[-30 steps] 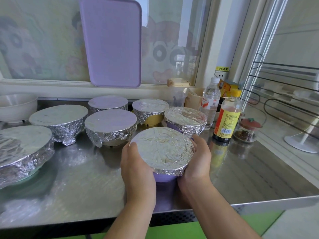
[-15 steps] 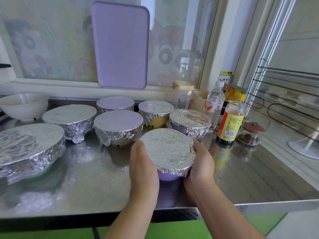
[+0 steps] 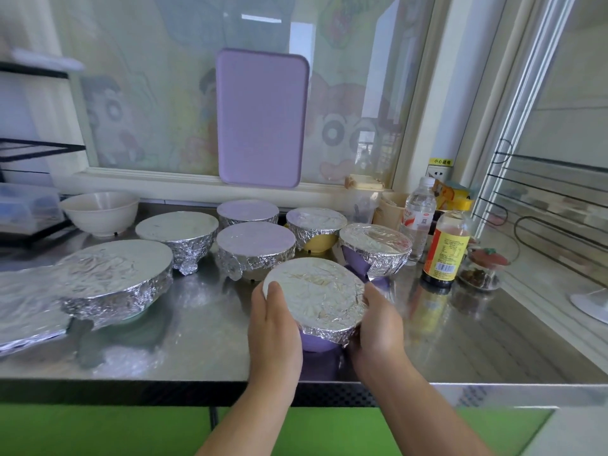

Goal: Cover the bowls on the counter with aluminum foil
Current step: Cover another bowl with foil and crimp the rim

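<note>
We hold a foil-topped purple bowl between both hands at the front of the counter.

Our left hand curls round the bowl's left side, thumb lying on the foil at the rim; our right hand cups the right side, fingers hidden behind the bowl. The bowl sits between our palms, touching both. Behind it stand six more foil-covered bowls, the nearest another purple one just beyond our right hand. An uncovered white bowl stands far left, well apart.
</note>
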Tool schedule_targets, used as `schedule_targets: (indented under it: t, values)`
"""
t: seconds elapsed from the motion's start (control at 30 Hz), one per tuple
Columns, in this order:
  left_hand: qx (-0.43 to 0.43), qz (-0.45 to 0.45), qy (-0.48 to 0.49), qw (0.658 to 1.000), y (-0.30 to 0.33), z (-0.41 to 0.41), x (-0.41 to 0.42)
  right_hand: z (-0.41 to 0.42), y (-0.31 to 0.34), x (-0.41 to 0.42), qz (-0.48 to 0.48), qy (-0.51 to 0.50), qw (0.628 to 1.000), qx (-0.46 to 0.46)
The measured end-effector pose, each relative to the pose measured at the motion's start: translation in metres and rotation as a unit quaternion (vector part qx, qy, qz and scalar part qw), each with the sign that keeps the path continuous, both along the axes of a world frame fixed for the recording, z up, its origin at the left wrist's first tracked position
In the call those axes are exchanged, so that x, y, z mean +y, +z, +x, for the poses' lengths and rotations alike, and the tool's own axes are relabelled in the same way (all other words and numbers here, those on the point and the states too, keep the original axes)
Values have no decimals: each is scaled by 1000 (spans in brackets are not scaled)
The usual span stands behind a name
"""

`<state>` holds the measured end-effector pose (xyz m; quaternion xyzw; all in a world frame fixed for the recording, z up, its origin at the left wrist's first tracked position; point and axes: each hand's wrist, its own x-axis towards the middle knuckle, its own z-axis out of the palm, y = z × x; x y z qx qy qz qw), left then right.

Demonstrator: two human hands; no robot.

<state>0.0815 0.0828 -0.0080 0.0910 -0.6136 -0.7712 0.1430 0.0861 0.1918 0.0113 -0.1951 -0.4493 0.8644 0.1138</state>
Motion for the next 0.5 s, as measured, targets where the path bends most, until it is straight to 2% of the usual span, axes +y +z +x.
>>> schedule_targets:
  t: [0.2, 0.5]
  values:
    - [-5, -25, 48, 999, 6, 7, -53, -2, -2, -53, -18, 53, 998, 10]
    - [-26, 19, 106, 994, -2, -1, -120, -9, 0, -121, 12, 120, 992, -22]
